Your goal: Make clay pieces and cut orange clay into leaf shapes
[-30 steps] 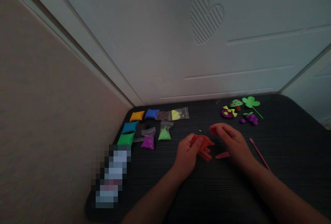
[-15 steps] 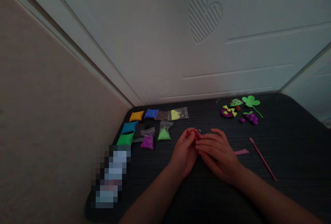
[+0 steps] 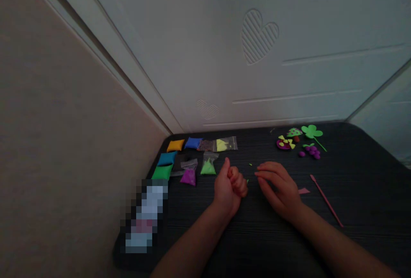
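Observation:
My left hand [image 3: 229, 188] is closed in a fist, thumb pointing up and fingers curled into the palm. What lies inside is hidden. A thin green sliver [image 3: 247, 180] shows right beside its knuckles; I cannot tell whether it sticks out of the fist or lies on the table. Apart from it, to the right, my right hand [image 3: 278, 188] hovers low with its fingers loosely bent and slightly apart, nothing visible in them. Between and beyond the hands lies a tiny green bit [image 3: 251, 164]. A flat pink piece [image 3: 303, 191] is just right of my right hand.
Several bags of coloured clay, including a light green bag [image 3: 208, 167] and a purple bag [image 3: 189, 176], stand left on the dark table [image 3: 257, 243]. At right lie a pink stick tool [image 3: 326, 201], purple grapes [image 3: 312, 151], a green flower [image 3: 311, 131] and a purple dish [image 3: 283, 144].
My hands, earlier touching at the fingertips, have come apart. The left fingers have curled into a fist with the thumb raised. The view has tilted up slightly.

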Available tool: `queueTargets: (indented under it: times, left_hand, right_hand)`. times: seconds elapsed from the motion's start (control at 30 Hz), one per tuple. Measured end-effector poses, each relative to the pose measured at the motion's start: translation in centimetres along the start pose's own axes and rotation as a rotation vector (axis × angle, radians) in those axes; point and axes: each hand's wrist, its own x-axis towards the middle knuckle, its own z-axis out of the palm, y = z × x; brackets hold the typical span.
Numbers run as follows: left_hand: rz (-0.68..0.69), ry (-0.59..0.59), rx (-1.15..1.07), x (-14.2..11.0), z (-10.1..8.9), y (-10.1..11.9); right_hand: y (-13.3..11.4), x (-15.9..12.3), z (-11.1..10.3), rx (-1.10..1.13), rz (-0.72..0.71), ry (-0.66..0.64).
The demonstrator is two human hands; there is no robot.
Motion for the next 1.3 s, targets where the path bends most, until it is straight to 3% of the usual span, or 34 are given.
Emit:
queueTargets:
  times: [0.13, 0.27, 0.47, 0.6, 0.67, 0.8, 0.9, 1.03, 1.17, 1.3]
  left_hand:
    - [0.049, 0.013, 0.071, -0.2, 0.6, 0.1]
    - [0.081, -0.078, 0.156, -0.3, 1.6, 1.7]
    - [0.245, -0.236, 0.232, 0.9, 4.9, 5.1]
    - [0.322, -0.276, 0.130, 2.3, 7.2, 5.8]
    - [0.340, -0.282, 0.098, 2.6, 7.9, 5.7]
    - [0.436, -0.202, 0.203, 2.6, 8.2, 5.0]
    - [0.412, -0.165, 0.231, 2.5, 8.1, 4.0]
    - [0.309, -0.262, 0.136, 2.2, 8.6, 3.4]
    - [0.233, -0.400, -0.055, 1.2, 9.1, 5.2]
    - [0.288, -0.333, -0.028, 0.4, 8.2, 7.9]
  right_hand:
    - [0.0, 0.1, 0.1, -0.001, 0.033, 0.034]
    - [-0.7, 1.7, -0.7, -0.004, 0.072, 0.134]
    - [-2.6, 8.0, -1.5, 0.123, 0.108, 0.404]
    - [-3.9, 12.1, -0.4, 0.231, 0.131, 0.595]
    - [-4.1, 13.0, 0.4, 0.274, 0.160, 0.627]
    - [-3.1, 12.9, 1.7, 0.270, 0.137, 0.503]
    - [-1.7, 12.7, 2.1, 0.192, 0.074, 0.387]
    - [-0.4, 13.0, 2.2, 0.042, 0.063, 0.270]
    - [-1.7, 12.9, 2.5, -0.119, 0.003, 0.099]
    - [-4.7, 12.3, 3.1, -0.156, -0.192, -0.080]
